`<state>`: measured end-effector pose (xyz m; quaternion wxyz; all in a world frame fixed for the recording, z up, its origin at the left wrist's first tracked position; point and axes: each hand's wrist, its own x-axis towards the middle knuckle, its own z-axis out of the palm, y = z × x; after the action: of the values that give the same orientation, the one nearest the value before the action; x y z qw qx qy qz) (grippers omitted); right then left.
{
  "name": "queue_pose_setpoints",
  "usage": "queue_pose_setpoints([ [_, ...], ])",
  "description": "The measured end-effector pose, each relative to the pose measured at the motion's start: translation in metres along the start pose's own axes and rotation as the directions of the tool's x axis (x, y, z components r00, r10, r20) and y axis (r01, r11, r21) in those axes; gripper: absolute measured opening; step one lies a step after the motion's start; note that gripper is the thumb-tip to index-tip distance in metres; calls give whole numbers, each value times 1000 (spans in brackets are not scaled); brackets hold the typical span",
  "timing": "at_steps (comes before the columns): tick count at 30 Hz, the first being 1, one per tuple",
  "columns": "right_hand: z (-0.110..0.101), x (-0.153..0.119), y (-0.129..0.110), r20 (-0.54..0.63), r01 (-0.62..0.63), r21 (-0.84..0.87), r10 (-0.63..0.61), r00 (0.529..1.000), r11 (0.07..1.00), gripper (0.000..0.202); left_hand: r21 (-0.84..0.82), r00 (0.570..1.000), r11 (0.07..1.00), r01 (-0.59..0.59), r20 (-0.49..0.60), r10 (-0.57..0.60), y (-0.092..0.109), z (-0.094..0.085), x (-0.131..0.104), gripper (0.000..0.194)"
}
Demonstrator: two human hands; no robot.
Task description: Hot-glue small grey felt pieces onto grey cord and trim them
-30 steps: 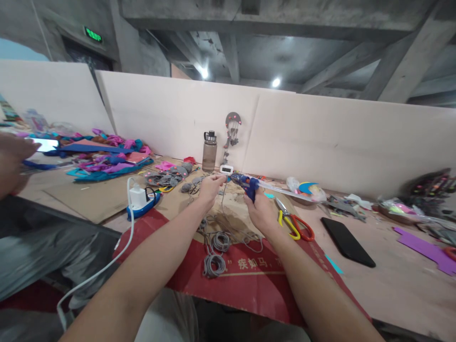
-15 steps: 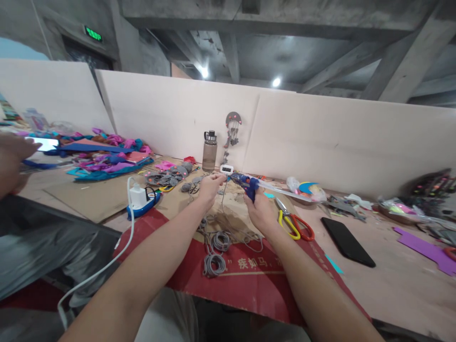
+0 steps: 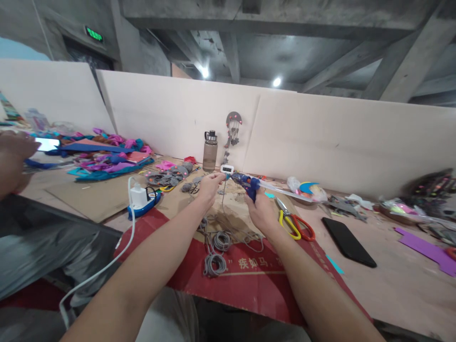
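Note:
My right hand [image 3: 262, 209] is wrapped around the handle of a blue glue gun [image 3: 251, 185], with a long clear glue stick [image 3: 281, 190] sticking out of its back. The nozzle points left, close to the fingertips of my left hand [image 3: 211, 185]. Those fingers are pinched on a grey cord [image 3: 223, 194] that hangs down from them; a small bluish bit shows at the tips, too small to name. Coils of grey cord [image 3: 214, 264] lie below on the red and brown cardboard [image 3: 249, 294].
Scissors [image 3: 295, 225] and a black phone [image 3: 348, 241] lie to the right. A water bottle [image 3: 210, 152] and a small white digital display [image 3: 227, 169] stand at the back. On the left are a blue power strip [image 3: 143, 209], coloured felt scraps [image 3: 103, 159] and another person's hand [image 3: 14, 156].
My hands stay almost in place, the glue gun nozzle still by my left fingertips. The other person's hand at the far left has shifted slightly.

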<state>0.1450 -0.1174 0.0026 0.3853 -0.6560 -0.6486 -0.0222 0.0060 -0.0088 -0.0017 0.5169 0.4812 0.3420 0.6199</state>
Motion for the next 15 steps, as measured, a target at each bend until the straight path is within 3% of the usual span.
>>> queue_pose_setpoints([
  [15, 0, -1, 0, -5, -1, 36, 2, 1000, 999, 34, 7, 1000, 1000, 0, 18, 0, -5, -1, 4, 24],
])
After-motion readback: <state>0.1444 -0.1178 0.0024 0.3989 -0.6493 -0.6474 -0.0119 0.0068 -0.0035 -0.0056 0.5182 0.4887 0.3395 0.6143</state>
